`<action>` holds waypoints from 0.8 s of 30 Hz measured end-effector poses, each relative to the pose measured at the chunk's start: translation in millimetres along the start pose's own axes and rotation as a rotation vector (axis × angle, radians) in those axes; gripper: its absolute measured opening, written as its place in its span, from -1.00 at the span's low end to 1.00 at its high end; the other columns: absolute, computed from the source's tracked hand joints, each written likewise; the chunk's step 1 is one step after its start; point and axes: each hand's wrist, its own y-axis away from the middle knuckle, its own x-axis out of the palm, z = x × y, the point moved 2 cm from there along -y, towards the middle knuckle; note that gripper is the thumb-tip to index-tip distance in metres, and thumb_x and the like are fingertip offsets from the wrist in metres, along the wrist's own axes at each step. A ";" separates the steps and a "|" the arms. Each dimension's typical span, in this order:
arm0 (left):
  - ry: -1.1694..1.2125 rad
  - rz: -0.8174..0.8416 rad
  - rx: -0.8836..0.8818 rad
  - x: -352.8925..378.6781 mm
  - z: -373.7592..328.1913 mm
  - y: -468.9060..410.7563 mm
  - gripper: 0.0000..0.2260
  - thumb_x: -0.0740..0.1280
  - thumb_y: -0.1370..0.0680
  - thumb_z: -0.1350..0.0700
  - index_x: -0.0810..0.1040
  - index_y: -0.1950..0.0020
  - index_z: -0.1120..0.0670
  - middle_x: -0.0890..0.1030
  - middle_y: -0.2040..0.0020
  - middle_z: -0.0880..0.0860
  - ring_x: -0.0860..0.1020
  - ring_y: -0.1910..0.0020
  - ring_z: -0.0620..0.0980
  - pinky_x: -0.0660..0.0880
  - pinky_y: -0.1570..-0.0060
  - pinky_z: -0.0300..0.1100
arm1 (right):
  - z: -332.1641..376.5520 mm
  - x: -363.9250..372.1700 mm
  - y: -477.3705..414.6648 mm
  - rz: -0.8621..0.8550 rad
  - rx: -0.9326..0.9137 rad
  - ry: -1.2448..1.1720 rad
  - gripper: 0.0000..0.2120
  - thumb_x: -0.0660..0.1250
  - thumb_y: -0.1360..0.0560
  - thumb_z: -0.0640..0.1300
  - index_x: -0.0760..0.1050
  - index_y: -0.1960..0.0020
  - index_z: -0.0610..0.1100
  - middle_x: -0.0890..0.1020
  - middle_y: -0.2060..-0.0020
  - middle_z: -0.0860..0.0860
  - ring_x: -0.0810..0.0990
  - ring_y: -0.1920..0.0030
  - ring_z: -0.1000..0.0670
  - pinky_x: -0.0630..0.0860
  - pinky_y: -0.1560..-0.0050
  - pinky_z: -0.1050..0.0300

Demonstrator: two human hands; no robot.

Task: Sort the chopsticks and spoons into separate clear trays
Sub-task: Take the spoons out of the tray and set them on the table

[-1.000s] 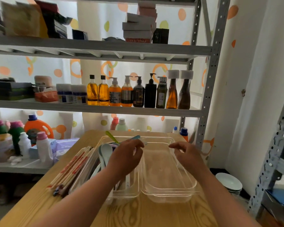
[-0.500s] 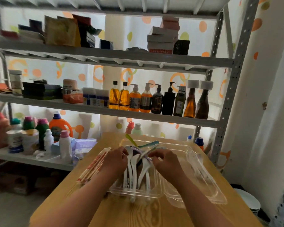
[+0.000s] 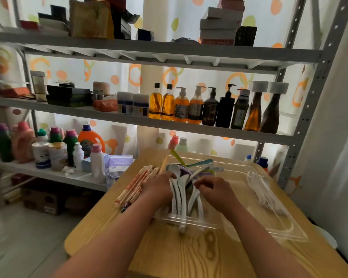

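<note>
A light wooden table with a bold grain is being used as the work surface, its far edge being kept close against a grey metal shelving unit. Two clear trays are being kept side by side on it. The left tray is being filled by a heap of spoons, mostly white, with green, teal and purple ones at the far end. The right tray is being kept just beside it, toward the table's right edge. The chopsticks are being left as a loose bundle on the bare wood, just left of the left tray, partly covered by the left wrist.

The left hand is being held with bent fingers against the left side of the heap; whether anything is being gripped cannot be told. A white spoon handle is being pinched by the curled fingers of the right hand over the middle of the heap.

The middle shelf is being taken up by a row of bottles, amber to black, the lower shelf at the left by detergent bottles, and the top shelf by boxes. A white backdrop with orange and green dots is being lit from behind. The scene is being bounded by a pale wall on the right and a grey floor on the left.
</note>
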 end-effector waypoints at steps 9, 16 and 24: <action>-0.317 0.032 -0.009 7.2 -8.0 3.0 -0.51 0.22 -0.59 0.00 0.18 -0.49 0.03 0.42 -0.39 0.10 0.33 -0.38 0.22 0.14 -0.38 0.18 | 7.5 9.1 0.0 0.052 -0.107 0.143 -0.82 0.29 -0.49 -0.20 0.64 -0.02 -0.10 0.65 0.14 0.05 0.49 0.27 0.23 0.35 0.26 0.53; -0.406 0.092 0.038 11.2 -4.0 1.0 -0.61 0.15 -0.60 -0.17 0.47 -0.30 0.02 0.49 -0.30 0.08 0.34 -0.34 0.19 0.15 -0.37 0.16 | 2.4 7.8 -2.2 0.048 -0.084 0.104 -0.83 0.31 -0.49 -0.16 0.63 -0.04 -0.05 0.64 0.13 0.09 0.53 0.18 0.20 0.35 0.20 0.50; -0.522 0.180 0.075 11.5 -5.5 0.2 -0.46 0.25 -0.58 -0.05 0.12 -0.51 -0.23 0.32 -0.46 0.12 0.19 -0.44 0.24 0.03 -0.41 0.18 | -1.2 1.1 -2.4 0.033 -0.019 -0.028 -0.83 0.31 -0.49 -0.17 0.63 -0.02 -0.02 0.63 0.16 0.12 0.57 0.14 0.16 0.52 0.08 0.29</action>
